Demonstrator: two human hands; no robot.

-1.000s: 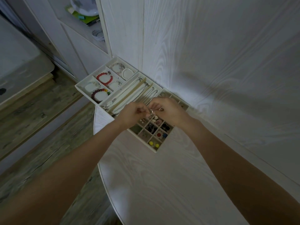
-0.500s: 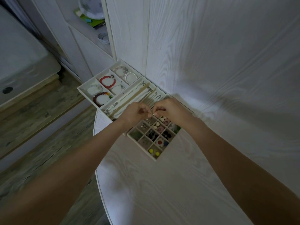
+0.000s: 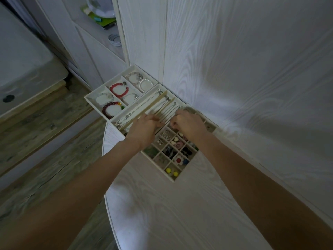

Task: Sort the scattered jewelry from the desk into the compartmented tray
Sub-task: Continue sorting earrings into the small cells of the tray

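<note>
A cream compartmented tray (image 3: 173, 180) with a grid of small cells stands on the white desk (image 3: 162, 213) against the wall, holding earrings and beads such as a yellow pair (image 3: 169, 170) and a red-centred flower (image 3: 178, 160). Both hands hover over its far cells. My right hand (image 3: 189, 123) has its fingertips pinched together on a small piece of jewelry, too small to make out. A short gap away, my left hand (image 3: 145, 128) has its fingers curled and thumb tucked against them; what it holds is hidden.
A necklace tray (image 3: 112, 120) with several chains and a bracelet tray (image 3: 88, 98) with a red bracelet (image 3: 119, 90) and a pearl bracelet (image 3: 144, 83) sit to the left, overhanging the desk edge. Wood floor lies lower left. A shelf unit (image 3: 100, 33) stands behind.
The hands met over the tray with a small ring showing between the fingertips; now they have drawn slightly apart and sit lower over the far cells. The ring no longer shows.
</note>
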